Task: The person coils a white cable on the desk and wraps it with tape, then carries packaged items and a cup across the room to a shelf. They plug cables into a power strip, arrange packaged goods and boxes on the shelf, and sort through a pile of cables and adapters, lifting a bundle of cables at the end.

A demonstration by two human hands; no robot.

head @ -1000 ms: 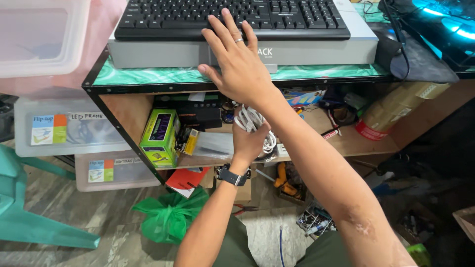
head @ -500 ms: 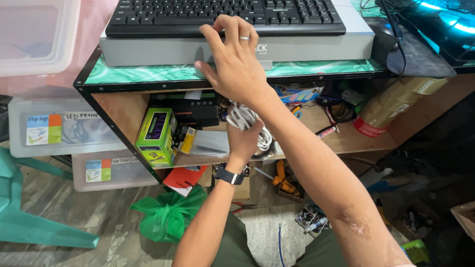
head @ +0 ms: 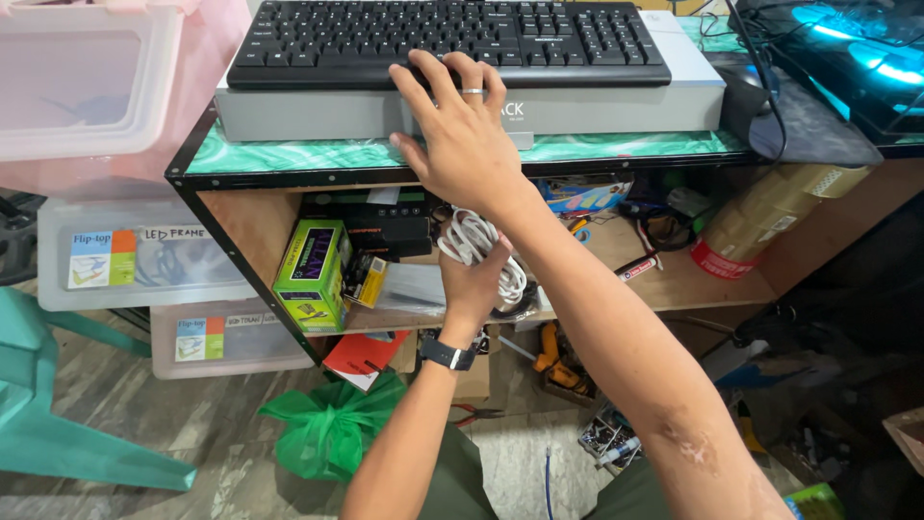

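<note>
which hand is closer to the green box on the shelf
Left. The left hand, gripping a white coiled cable, is at shelf level just right of the green box. The right hand is higher up, resting on the grey box under the keyboard.

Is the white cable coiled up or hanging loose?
Coiled: the cable sits bunched in loops in the left hand.

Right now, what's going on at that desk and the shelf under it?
A person reaches with both bare hands. The right hand lies spread on the grey box under the black keyboard, fingertips touching the keyboard's front edge. The left hand, with a dark wristwatch, grips a bundle of coiled white cable in front of the shelf, beside a green box.
</note>
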